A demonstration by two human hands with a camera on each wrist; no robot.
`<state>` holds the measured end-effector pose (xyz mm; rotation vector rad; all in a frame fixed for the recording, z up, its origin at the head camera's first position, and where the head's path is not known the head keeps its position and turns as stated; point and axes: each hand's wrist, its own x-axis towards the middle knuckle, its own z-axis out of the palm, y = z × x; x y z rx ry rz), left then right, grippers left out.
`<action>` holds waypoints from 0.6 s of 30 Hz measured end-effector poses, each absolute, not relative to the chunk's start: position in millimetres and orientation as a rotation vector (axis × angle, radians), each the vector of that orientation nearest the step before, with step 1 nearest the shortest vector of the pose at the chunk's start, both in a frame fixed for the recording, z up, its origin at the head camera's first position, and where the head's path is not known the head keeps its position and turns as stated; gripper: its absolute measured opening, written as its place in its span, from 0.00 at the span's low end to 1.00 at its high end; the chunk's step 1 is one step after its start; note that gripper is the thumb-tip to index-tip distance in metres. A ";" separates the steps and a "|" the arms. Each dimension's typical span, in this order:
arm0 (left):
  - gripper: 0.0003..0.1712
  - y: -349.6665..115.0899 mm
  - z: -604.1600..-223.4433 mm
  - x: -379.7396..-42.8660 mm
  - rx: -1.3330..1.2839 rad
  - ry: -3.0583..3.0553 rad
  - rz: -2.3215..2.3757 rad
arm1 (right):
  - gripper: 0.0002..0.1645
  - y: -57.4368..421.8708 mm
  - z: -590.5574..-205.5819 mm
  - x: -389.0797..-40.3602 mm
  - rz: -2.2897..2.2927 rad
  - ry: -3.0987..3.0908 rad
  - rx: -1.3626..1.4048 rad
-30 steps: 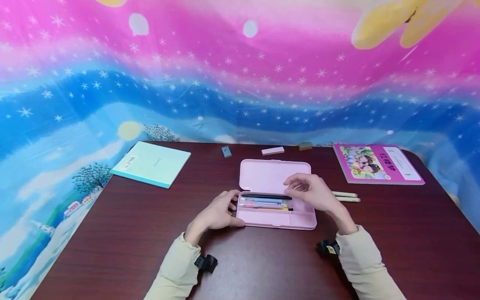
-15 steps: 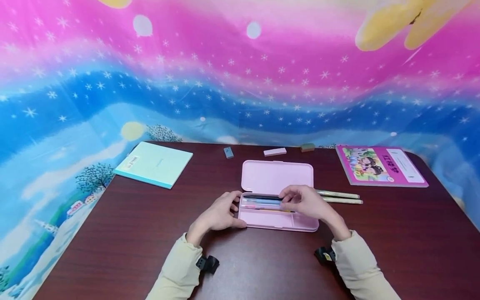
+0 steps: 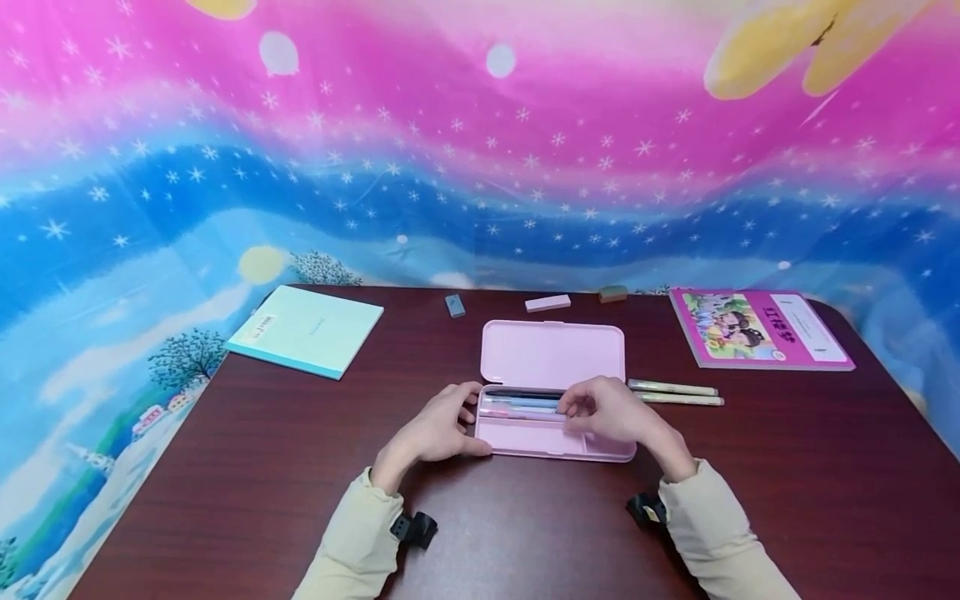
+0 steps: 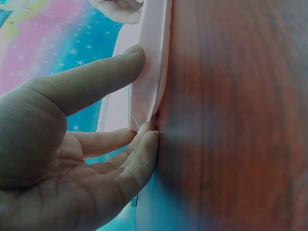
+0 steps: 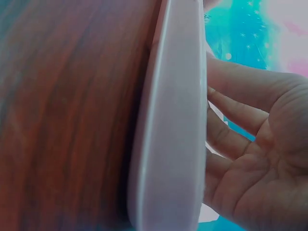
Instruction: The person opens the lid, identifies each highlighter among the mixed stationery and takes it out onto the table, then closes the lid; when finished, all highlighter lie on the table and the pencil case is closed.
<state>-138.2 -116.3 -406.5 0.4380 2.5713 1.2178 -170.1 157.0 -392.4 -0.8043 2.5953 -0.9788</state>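
Observation:
A pink pencil case (image 3: 525, 437) lies with its lid (image 3: 551, 350) folded back on the dark table. Several pens (image 3: 517, 403), black, blue and pinkish, lie side by side in its rear compartment. My left hand (image 3: 431, 425) holds the case's left end, thumb at the front wall and fingers round the end, as the left wrist view shows. My right hand (image 3: 611, 408) reaches over the case's right half, thumb and fingers bent down at the pens' right ends. Whether it pinches a pen is hidden; in the right wrist view the case wall (image 5: 173, 125) covers the fingertips.
Two pale pens (image 3: 682, 399) lie right of the case. Behind it are a blue eraser (image 3: 454, 306), a pink eraser (image 3: 547, 303) and a green-brown block (image 3: 612, 293). A mint notebook (image 3: 307, 331) lies back left, a magenta book (image 3: 761, 329) back right.
My right hand has moved from near the lid's lower edge down and slightly left over the pens, now hiding their right ends. My left hand stays at the case's left end.

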 end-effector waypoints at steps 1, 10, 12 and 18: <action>0.46 -116.2 -406.6 -138.3 0.436 2.570 1.218 | 0.06 156.6 -392.2 -169.9 -0.972 2.600 -0.792; 0.46 -116.0 -406.5 -137.9 0.459 2.571 1.226 | 0.08 155.3 -393.8 -167.7 -0.974 2.614 -0.795; 0.46 -116.4 -407.1 -138.1 0.457 2.571 1.228 | 0.08 155.3 -394.1 -167.7 -0.975 2.617 -0.805; 0.46 -117.0 -407.3 -138.3 0.448 2.575 1.225 | 0.08 154.3 -393.5 -167.5 -0.964 2.636 -0.801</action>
